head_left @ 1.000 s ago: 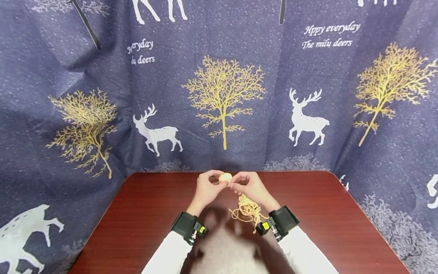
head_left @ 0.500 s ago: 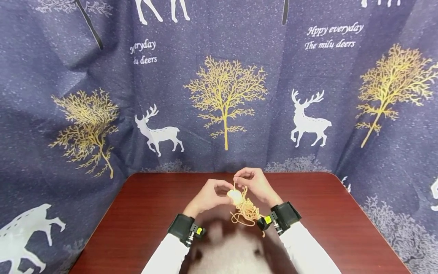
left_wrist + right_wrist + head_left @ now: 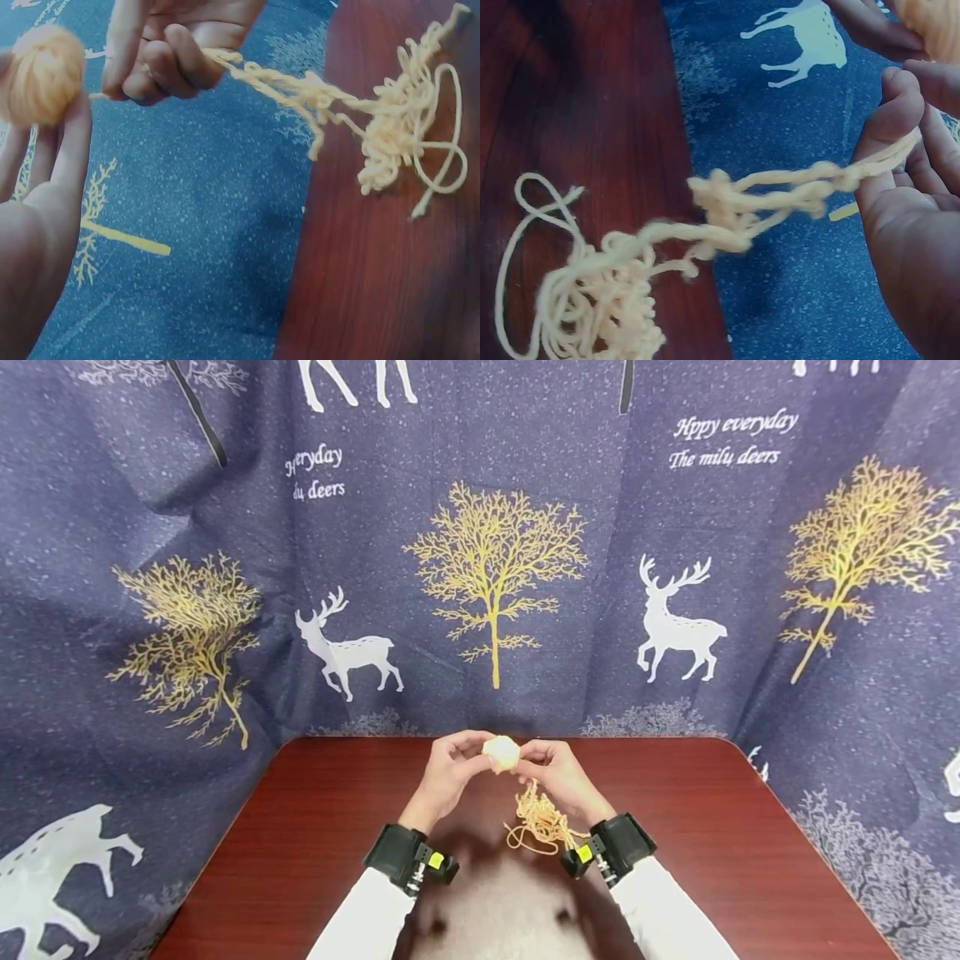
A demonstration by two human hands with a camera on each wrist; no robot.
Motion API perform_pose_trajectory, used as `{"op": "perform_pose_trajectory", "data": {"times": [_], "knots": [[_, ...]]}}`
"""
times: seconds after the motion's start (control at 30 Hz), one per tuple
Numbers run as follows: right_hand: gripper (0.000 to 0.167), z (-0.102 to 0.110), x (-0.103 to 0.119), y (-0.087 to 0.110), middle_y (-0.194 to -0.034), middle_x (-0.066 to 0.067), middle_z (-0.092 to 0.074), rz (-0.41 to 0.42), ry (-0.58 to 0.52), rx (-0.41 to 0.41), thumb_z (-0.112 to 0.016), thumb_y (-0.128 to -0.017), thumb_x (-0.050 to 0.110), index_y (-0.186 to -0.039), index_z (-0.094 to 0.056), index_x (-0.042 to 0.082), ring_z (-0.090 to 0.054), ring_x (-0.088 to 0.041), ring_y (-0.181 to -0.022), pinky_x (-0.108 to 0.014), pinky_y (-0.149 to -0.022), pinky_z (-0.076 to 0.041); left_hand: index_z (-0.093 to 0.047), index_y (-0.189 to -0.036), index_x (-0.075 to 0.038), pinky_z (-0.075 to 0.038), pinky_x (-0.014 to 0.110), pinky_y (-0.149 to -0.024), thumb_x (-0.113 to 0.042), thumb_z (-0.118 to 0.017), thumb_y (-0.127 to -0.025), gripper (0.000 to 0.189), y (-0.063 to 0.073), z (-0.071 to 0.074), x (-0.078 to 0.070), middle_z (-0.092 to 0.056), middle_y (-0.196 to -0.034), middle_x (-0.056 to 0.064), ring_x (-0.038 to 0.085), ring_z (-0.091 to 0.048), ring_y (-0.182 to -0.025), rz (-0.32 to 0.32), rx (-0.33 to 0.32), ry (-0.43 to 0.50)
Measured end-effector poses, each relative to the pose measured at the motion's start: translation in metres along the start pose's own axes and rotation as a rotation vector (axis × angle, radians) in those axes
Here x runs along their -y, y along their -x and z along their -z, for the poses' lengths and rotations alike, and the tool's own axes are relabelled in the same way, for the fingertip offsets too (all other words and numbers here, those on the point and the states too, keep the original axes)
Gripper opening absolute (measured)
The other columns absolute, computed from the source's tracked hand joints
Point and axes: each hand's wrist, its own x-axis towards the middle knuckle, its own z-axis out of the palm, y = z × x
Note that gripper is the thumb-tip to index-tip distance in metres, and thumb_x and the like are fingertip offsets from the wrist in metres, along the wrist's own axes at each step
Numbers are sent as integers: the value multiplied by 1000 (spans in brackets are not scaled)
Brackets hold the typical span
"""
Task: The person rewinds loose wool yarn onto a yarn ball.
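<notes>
The right wrist view crops the yarn ball [image 3: 502, 753], unlike the head's.

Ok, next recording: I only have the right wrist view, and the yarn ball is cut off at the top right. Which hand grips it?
Observer: The left hand grips the yarn ball, as the head view shows.
Operator: My frame cuts off the yarn tangle too. Where does it lie?
Observer: In the head view it lies on the table, on the near side of the right hand.
Operator: And does any yarn join the ball to the right hand?
Observer: Yes, the left wrist view shows a short strand between the ball and that hand's fingertips.
</notes>
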Motion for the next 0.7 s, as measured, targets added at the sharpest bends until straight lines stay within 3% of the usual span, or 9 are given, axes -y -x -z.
{"op": "perform_pose_trajectory", "data": {"times": [0.2,0.37,0.47,0.57,0.7], "knots": [[11,-5,-3,6,-88,-16,-72,-30,78,-22,-74,-90,5,-98,-72,-3,-64,-20,-71,-36,-67,-59,-60,-115,22,-59,26,-76,9,-71,-81,38,-5,-6,1,-74,-97,9,14,-69,-88,16,-225,-17],[7,-9,-1,8,-85,-23,-69,-21,135,-5,-75,-88,5,-94,-74,2,-63,-30,-69,-51,-68,-60,-67,-112,15,-59,24,-77,7,-76,-81,33,-6,-8,7,-73,-99,16,14,-69,-88,18,-343,-151],[7,-10,3,9,-82,-19,-70,-3,166,-7,-76,-88,6,-93,-74,2,-64,-37,-70,-48,-66,-60,-70,-111,10,-57,22,-74,5,-79,-80,32,-4,-9,10,-73,-100,20,19,-70,-90,11,-347,-260],[10,-9,9,9,-80,-17,-70,29,189,-16,-76,-88,6,-94,-73,-1,-64,-41,-71,-41,-62,-59,-70,-111,8,-58,21,-75,5,-80,-80,32,-2,-9,14,-73,-101,24,29,-70,-95,-1,-306,-347],[8,-6,17,7,-80,-18,-71,80,217,-28,-75,-88,3,-94,-73,-2,-66,-32,-66,-32,-59,-57,-70,-110,9,-60,28,-81,7,-79,-79,32,0,-8,16,-72,-104,26,39,-69,-100,-3,-216,-422]]}}
